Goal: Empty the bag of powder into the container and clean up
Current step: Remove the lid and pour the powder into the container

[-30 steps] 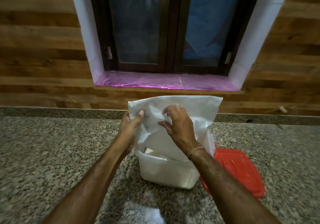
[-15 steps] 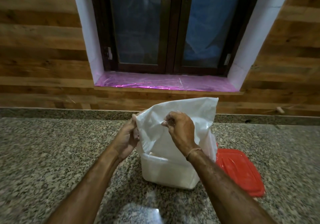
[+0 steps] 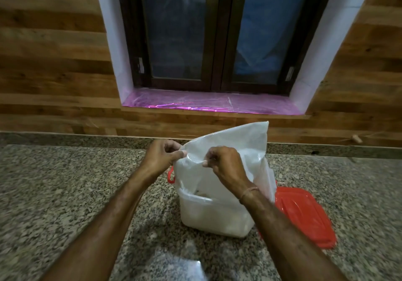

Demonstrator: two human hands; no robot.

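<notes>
A white plastic bag [image 3: 239,148] stands upside down with its mouth inside a translucent white container [image 3: 208,217] on the granite counter. My left hand [image 3: 162,159] pinches the bag's upper left edge. My right hand [image 3: 226,165] pinches the bag's front a little to the right of it. The bag looks slack and tilts up to the right. White powder shows through the container's wall. A red handle [image 3: 170,175] sticks out at the container's left, behind the bag.
The container's red lid [image 3: 304,215] lies flat on the counter [image 3: 65,193] just right of the container. A wood-panelled wall and a window with a pink-lined sill [image 3: 208,104] rise behind the counter's raised back edge.
Both hands have closed from a flat hold into pinches near the bag's top. The left hand shifted left and the bag's upper edge now slants up to the right.
</notes>
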